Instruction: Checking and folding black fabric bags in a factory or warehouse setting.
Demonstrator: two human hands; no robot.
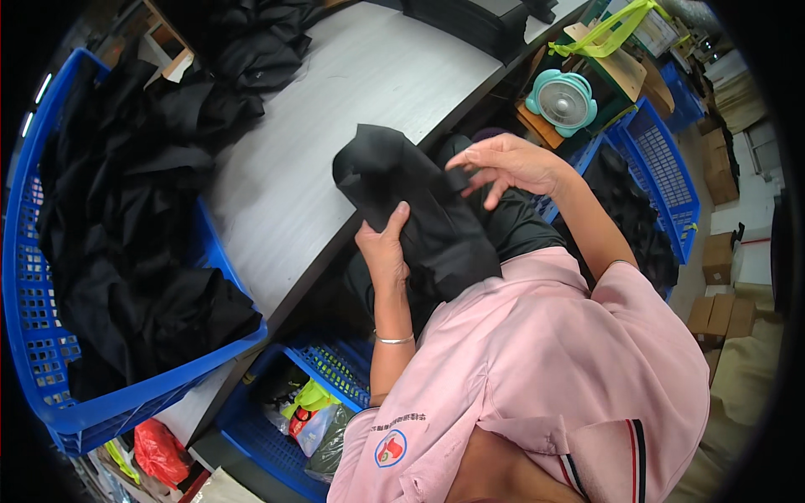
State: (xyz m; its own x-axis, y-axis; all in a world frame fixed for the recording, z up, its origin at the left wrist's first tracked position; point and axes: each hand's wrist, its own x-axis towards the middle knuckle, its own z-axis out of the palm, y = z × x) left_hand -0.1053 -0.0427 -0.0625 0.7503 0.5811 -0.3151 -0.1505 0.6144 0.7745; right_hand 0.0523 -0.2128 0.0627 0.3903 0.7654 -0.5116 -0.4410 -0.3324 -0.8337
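Your left hand (386, 251) clasps the black cloth (423, 214) above your lap (530, 233), most fingers hidden; whether your loosely curled right hand (511, 168) pinches its edge is unclear. Right of the pale table (352, 80) stands a teal fan (563, 101).

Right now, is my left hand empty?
No, your left hand holds a piece of black fabric by its edge.
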